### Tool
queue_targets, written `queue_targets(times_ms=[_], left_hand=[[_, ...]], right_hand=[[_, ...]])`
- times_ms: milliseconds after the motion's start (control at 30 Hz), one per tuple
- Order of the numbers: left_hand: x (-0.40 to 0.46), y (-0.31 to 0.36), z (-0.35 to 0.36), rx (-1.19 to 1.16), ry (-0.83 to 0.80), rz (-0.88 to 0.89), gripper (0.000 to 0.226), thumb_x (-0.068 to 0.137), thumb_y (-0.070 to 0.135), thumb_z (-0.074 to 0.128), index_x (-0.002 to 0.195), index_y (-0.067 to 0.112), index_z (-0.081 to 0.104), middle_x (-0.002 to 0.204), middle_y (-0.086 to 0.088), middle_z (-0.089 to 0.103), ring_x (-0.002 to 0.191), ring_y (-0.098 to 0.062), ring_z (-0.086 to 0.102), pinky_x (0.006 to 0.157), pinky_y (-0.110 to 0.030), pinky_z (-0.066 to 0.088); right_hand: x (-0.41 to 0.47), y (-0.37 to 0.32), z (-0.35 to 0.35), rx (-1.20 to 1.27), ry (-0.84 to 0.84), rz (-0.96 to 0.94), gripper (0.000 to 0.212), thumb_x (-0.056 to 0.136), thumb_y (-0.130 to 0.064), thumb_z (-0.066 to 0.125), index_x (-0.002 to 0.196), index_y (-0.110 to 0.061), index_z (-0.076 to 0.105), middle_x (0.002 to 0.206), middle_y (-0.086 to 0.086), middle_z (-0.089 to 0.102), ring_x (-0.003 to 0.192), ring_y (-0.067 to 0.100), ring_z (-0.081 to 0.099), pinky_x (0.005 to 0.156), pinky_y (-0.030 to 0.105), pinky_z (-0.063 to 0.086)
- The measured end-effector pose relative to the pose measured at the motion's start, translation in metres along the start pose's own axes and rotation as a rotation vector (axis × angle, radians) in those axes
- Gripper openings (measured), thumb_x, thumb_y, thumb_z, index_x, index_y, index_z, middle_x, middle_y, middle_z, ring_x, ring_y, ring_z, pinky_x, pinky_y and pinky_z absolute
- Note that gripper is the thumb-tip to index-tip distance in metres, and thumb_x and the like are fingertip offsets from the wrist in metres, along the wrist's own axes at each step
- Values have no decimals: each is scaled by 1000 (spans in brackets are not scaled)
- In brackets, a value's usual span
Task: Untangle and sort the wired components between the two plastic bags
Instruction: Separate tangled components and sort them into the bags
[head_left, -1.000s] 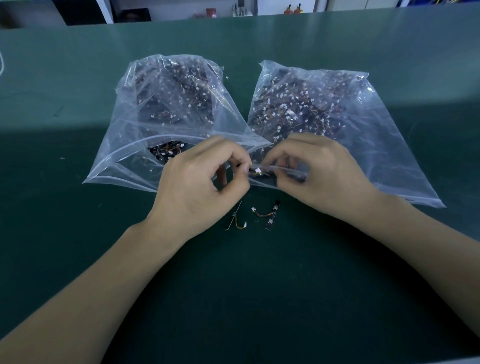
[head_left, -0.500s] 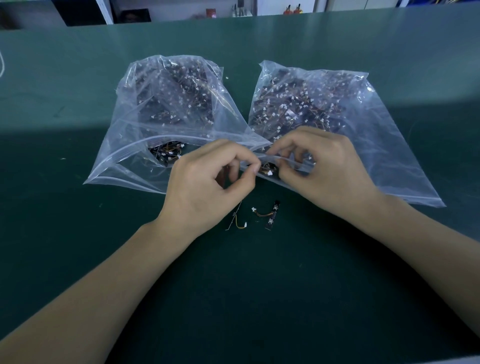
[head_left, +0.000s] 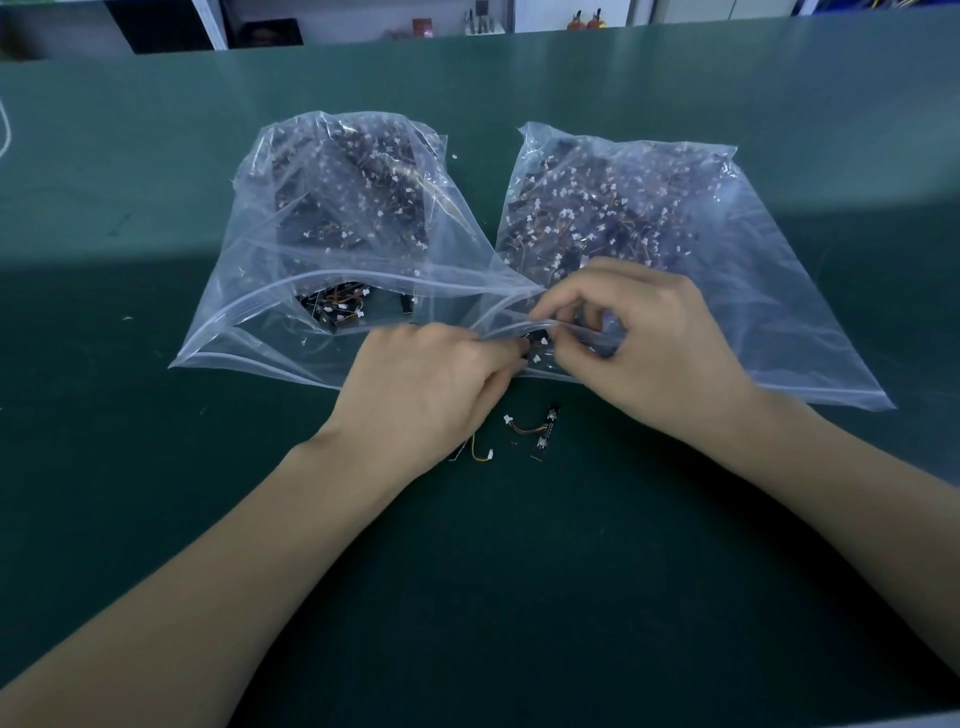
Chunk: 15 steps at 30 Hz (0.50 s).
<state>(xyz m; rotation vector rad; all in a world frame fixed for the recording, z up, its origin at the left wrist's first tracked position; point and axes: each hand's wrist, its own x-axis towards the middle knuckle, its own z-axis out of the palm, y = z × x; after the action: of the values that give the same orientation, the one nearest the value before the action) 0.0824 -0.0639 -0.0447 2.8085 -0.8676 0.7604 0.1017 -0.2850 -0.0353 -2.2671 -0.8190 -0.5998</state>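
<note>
Both hands meet at frame centre, knuckles up. Left hand (head_left: 431, 387) and right hand (head_left: 644, 343), fingers curled, pinch one small wired component (head_left: 537, 344) at right bag's (head_left: 810, 332) mouth.

Both plastic bags, one beyond the left hand (head_left: 421, 384) (head_left: 311, 244) and one beyond the right hand (head_left: 660, 343) (head_left: 753, 270), are clear, glossy, crinkled film. The table (head_left: 519, 571) under the hands is matt, smooth dark green. The loose wired component (head_left: 543, 431) near the hands looks like matt black board with orange plastic-coated wire.
</note>
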Motion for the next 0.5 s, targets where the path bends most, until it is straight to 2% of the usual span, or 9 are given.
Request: queue_targets(times_ms=[133,200,267,367,433,500], left_hand=[[0,6,-1,55,-36,-45,48,109,58,26,127,46,68,74,6,73,71,-26,72,57,-32,30],[0,5,-6,-20,-3,-48,42,111,55,33,121,42,71,78,8,74,71,-25,72,54,-31,35],[-1,4,-11,-95,79,-43,35,110,50,48,103,33,78,77,10,73,67,-23,70,52,-30,42],[-4,3,-15,-228,90,-9,41,102,58,59,78,28,73,67,14,59,58,-11,56,52,-25,37],[-6,5,-18,-300,-23,41,44,94,72,59,82,33,74,68,17,51,62,-3,47,55,-23,33],[-7,7,-19,-295,-144,74,51,84,86,55,93,40,76,72,18,47,70,1,44,58,-25,35]], right_hand=[[0,0,0,0,-7,4,22,86,-3,73,101,-19,79,86,-12,63,69,20,62,66,46,55],[1,1,-1,8,-7,13,22,86,-3,73,101,-19,79,87,-11,65,71,20,63,66,46,56],[1,1,-2,20,-4,24,20,87,-5,74,101,-19,79,89,-10,67,72,19,64,68,47,56],[1,0,-2,14,-12,42,20,87,-5,74,102,-19,78,89,-11,66,73,20,64,69,47,56],[0,-2,-2,5,-35,43,22,87,-6,73,103,-19,78,89,-10,66,73,21,63,69,48,56],[0,-4,-2,2,-55,50,22,86,-10,70,104,-21,78,90,-10,66,75,22,64,71,47,56]])
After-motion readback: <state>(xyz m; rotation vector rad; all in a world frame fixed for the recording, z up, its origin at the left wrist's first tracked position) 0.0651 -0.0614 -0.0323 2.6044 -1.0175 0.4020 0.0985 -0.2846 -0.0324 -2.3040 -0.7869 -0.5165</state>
